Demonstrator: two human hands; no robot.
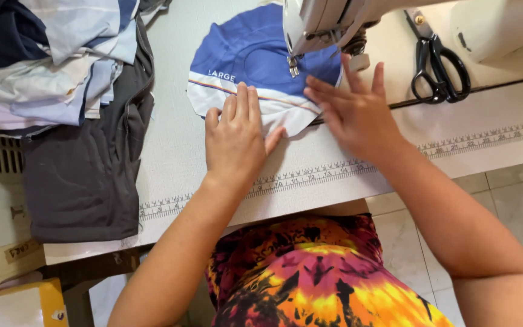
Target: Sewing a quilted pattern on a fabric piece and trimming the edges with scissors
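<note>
While she sits at the big white sewing table (225, 188), which has a ruler strip printed along its front edge, pretty much everything else is crowded onto the top of it. Biggest thing on there is the dark grey cloth (83, 175) draped over the left side and hanging off the near edge, and a messy pile of pale blue and white fabric (49, 60) sits on top of it toward the back left corner. Next up is the cream sewing machine (334, 21) at the back right, head hanging over the work. Right under its needle lies the blue and white fabric piece (249, 57), roundish, with a thin stripe where the blue meets the white, flat on the table near the middle. Her left hand (235, 142) is spread out flat, palm down, pressing on the white lower edge of that piece, fingers together, not gripping anything. Her right hand (355, 112) is also flat and open, fingers fanned, resting on the right edge of the piece just beside the needle. Smallest bit: black scissors (440, 69) lying on the machine bed to the right, well apart from both hands.
</note>
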